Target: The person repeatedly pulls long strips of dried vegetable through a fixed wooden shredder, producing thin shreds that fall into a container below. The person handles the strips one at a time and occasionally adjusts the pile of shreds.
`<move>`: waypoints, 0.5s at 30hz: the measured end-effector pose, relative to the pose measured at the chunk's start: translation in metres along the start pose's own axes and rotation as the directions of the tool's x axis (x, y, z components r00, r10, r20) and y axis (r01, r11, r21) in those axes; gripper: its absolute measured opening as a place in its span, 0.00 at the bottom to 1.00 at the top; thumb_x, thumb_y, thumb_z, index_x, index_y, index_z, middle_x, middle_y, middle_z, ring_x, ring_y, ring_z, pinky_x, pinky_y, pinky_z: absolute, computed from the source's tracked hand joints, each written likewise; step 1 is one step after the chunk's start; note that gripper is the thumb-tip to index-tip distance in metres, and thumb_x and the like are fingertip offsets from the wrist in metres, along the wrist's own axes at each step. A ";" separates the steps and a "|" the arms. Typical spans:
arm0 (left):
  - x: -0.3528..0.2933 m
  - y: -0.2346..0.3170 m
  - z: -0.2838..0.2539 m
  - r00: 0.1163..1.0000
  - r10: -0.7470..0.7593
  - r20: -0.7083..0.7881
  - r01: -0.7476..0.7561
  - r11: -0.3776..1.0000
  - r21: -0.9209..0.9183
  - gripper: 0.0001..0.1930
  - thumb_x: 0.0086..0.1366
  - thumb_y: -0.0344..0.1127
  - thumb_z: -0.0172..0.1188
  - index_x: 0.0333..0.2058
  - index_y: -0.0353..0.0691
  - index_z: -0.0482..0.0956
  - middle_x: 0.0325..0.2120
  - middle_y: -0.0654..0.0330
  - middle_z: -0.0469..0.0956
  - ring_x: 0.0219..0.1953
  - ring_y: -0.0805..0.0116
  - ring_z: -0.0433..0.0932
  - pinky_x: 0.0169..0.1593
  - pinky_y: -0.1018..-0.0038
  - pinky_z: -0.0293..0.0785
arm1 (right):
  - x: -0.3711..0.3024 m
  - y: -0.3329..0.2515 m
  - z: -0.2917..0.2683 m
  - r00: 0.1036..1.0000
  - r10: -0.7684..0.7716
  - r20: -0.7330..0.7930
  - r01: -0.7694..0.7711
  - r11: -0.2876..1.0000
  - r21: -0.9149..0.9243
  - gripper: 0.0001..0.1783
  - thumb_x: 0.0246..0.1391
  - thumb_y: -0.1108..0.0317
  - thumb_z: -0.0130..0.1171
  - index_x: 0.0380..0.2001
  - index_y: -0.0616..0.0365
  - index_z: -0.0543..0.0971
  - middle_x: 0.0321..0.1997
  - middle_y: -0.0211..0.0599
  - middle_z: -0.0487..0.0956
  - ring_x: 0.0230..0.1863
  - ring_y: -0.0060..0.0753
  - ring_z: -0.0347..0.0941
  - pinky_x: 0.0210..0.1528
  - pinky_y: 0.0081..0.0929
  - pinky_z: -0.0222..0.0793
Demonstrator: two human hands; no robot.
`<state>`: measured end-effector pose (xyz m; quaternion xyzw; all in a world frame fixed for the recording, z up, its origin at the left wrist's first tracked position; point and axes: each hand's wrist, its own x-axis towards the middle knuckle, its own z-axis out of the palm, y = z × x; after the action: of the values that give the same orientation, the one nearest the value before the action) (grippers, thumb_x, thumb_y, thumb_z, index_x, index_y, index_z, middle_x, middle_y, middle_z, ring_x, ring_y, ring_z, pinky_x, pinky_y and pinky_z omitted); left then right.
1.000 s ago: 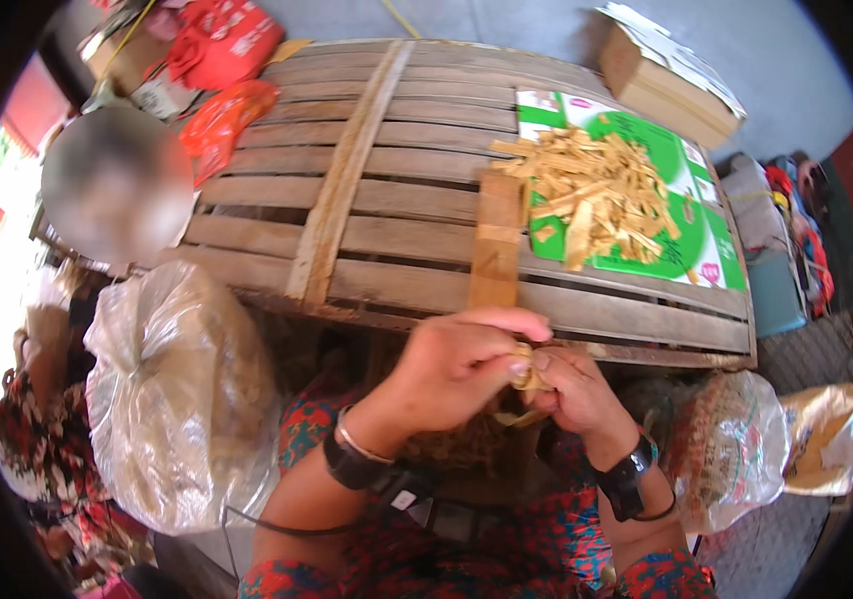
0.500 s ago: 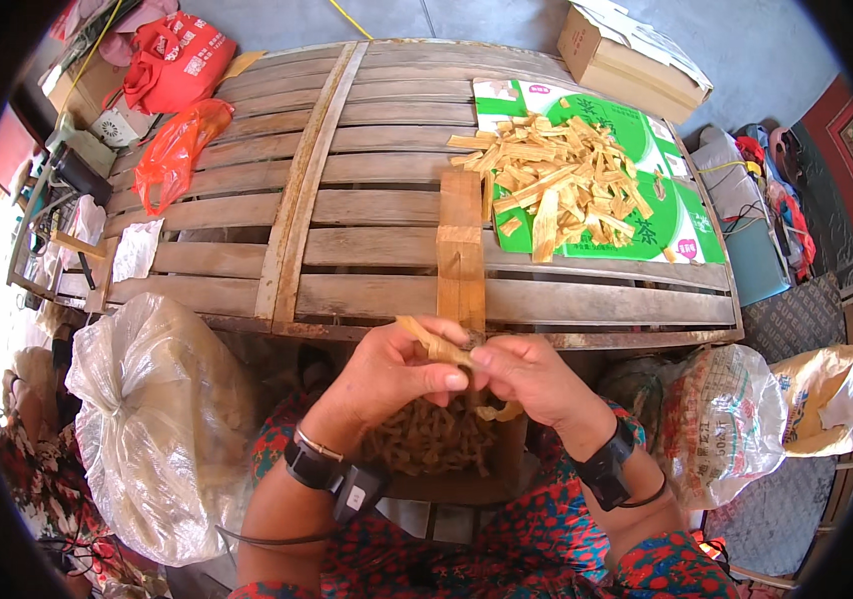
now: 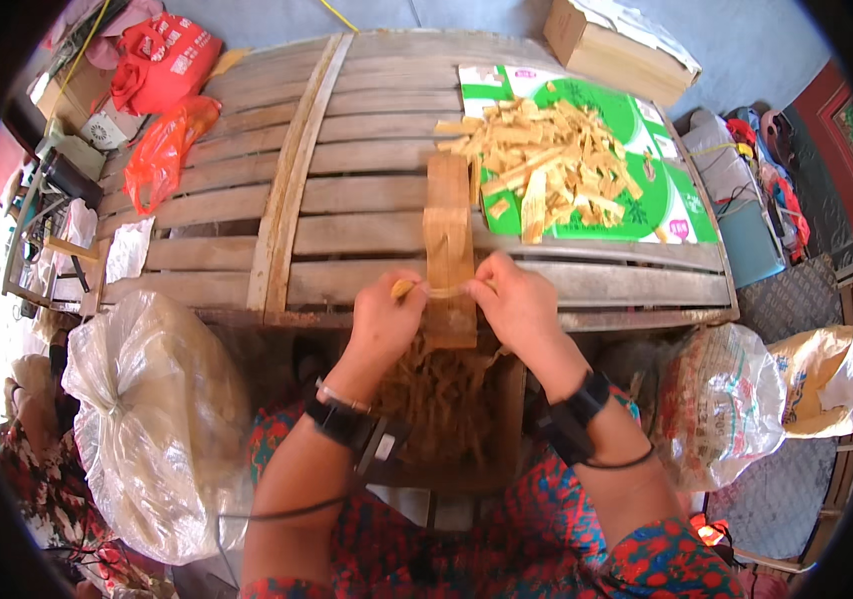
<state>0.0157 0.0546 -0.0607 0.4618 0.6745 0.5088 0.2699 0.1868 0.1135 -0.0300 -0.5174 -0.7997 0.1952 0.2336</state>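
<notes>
A pale yellow dried strip (image 3: 449, 293) is stretched sideways between my two hands, across the near part of a wooden block (image 3: 448, 240) that juts over the table's front edge. My left hand (image 3: 383, 321) pinches its left end, where a thicker yellow bit sticks out. Closed on the other end is my right hand (image 3: 523, 311). Below them, in front of my lap, a box (image 3: 498, 461) holds many brownish curled or knotted strips (image 3: 434, 399). Beyond my right hand, a heap of flat yellow pieces (image 3: 571, 165) lies on a green printed cardboard sheet (image 3: 684, 190).
The slatted table (image 3: 371, 215) has gaps between its boards. A large tied plastic bag (image 3: 152, 429) stands at my left, a filled clear sack (image 3: 726, 404) at my right. Red bags (image 3: 167, 65) lie far left; a cardboard box (image 3: 611, 55) sits at the back right.
Both hands have moved forward and apart, from close together over the box to either side of the block. The strip, bunched between the fingers before, is now drawn out across the block.
</notes>
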 end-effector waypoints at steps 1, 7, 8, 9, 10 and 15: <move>0.001 -0.005 0.003 0.996 0.094 -0.004 -0.089 0.957 0.275 0.12 0.61 0.39 0.61 0.31 0.33 0.77 0.15 0.54 0.73 0.18 0.66 0.72 0.25 0.69 0.69 | 0.000 0.001 0.002 1.000 0.013 0.024 -0.011 0.996 -0.087 0.13 0.50 0.58 0.64 0.27 0.55 0.74 0.24 0.42 0.79 0.28 0.48 0.77 0.30 0.38 0.71; -0.027 0.006 -0.003 0.993 0.116 0.030 -0.103 0.953 -0.284 0.12 0.64 0.37 0.59 0.30 0.32 0.79 0.23 0.59 0.78 0.24 0.74 0.71 0.28 0.74 0.68 | -0.026 -0.009 0.000 0.965 -0.233 -0.119 0.256 0.935 0.245 0.12 0.44 0.64 0.69 0.23 0.53 0.74 0.20 0.38 0.76 0.23 0.43 0.74 0.25 0.34 0.69; -0.033 0.014 -0.007 0.986 -0.021 0.164 0.071 0.948 -0.310 0.12 0.64 0.36 0.58 0.29 0.33 0.79 0.22 0.62 0.77 0.24 0.76 0.71 0.28 0.75 0.68 | -0.030 -0.013 -0.002 0.930 -0.335 -0.148 0.363 0.898 0.247 0.12 0.43 0.65 0.69 0.23 0.53 0.74 0.20 0.37 0.76 0.22 0.42 0.74 0.25 0.33 0.69; -0.037 0.024 -0.010 0.944 -0.130 0.302 0.226 0.924 -0.309 0.11 0.65 0.36 0.57 0.28 0.33 0.79 0.22 0.64 0.76 0.25 0.78 0.70 0.28 0.77 0.68 | -0.033 -0.017 -0.004 0.880 -0.448 -0.157 0.474 0.829 0.295 0.11 0.42 0.68 0.69 0.22 0.52 0.74 0.19 0.35 0.74 0.21 0.42 0.73 0.24 0.33 0.69; -0.044 0.035 -0.008 0.902 -0.253 0.351 0.392 0.821 -0.415 0.11 0.63 0.36 0.56 0.26 0.34 0.77 0.19 0.66 0.73 0.24 0.80 0.71 0.26 0.78 0.67 | -0.035 -0.019 -0.009 0.827 -0.545 -0.136 0.553 0.746 0.372 0.11 0.41 0.68 0.69 0.21 0.52 0.74 0.17 0.34 0.73 0.21 0.42 0.73 0.23 0.33 0.68; -0.051 0.079 -0.035 0.306 -0.217 0.927 0.563 0.827 0.008 0.11 0.59 0.38 0.61 0.26 0.36 0.81 0.23 0.63 0.79 0.25 0.78 0.74 0.32 0.80 0.70 | -0.037 -0.020 -0.039 0.851 -0.480 -0.216 0.505 0.630 0.590 0.11 0.48 0.67 0.66 0.19 0.58 0.76 0.17 0.33 0.73 0.15 0.28 0.69 0.19 0.25 0.63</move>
<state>0.0355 -0.0019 0.0194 0.4284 0.4212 0.1980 0.7745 0.2076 0.0749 0.0065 -0.1749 -0.7936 0.3687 0.4514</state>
